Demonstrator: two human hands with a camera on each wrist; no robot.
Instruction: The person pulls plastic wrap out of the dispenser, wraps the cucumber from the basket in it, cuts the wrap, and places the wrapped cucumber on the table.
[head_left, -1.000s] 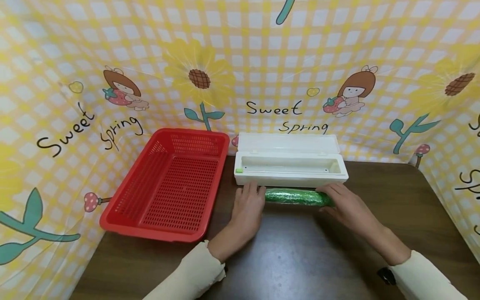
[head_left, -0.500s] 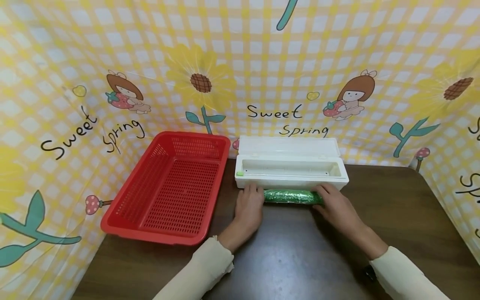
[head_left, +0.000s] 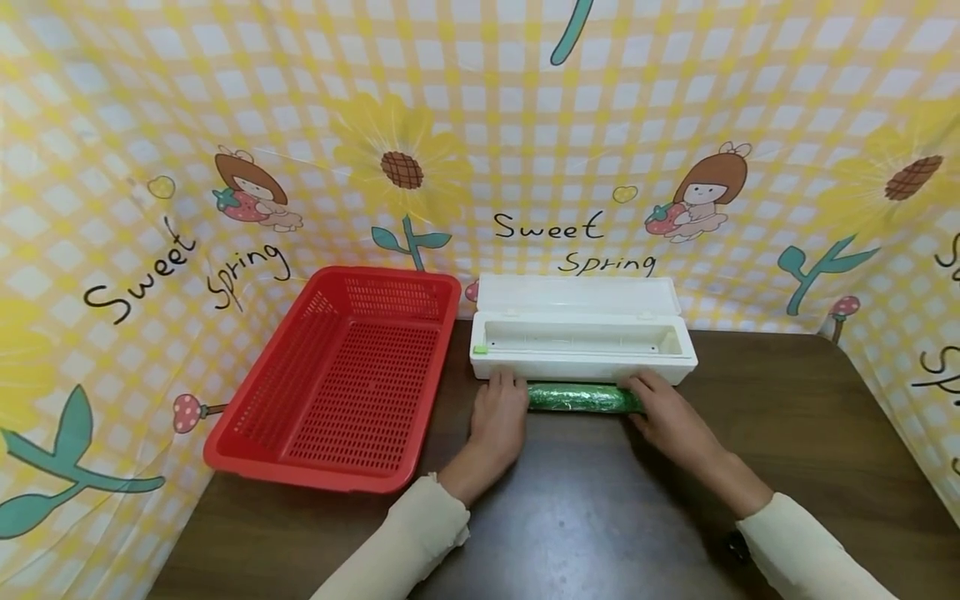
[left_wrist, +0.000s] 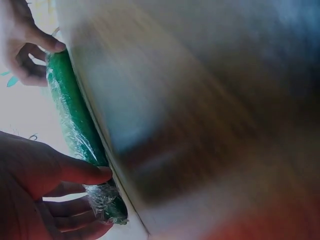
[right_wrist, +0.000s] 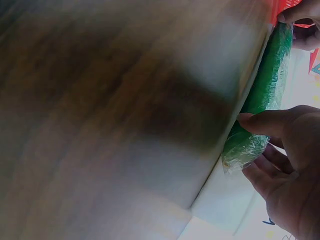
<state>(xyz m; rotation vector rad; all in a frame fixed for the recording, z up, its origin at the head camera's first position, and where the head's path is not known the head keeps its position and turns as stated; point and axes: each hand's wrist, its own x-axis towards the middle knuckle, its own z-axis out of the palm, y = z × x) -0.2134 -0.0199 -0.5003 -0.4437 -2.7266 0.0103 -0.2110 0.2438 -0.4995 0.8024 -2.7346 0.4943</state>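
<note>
A green cucumber (head_left: 577, 398) in shiny clear plastic wrap lies crosswise on the table, just in front of a long white box (head_left: 585, 365). My left hand (head_left: 498, 421) grips its left end, the thumb along the near side and the fingers behind. At the other end my right hand (head_left: 670, 421) holds it the same way. Crinkled wrap (left_wrist: 103, 202) bunches at the left tip in the left wrist view. Loose film (right_wrist: 240, 157) sticks out past the right tip in the right wrist view.
The white box has its lid (head_left: 577, 294) raised and a small green slider (head_left: 480, 350) at its left front. Left of it stands a red perforated basket (head_left: 408, 433). A yellow checked cloth (head_left: 540, 150) hangs behind the brown table (head_left: 570, 517).
My right hand has shifted left along with the cucumber's right end, bringing the hands closer together. The left hand keeps its grip. The head view has tilted slightly.
</note>
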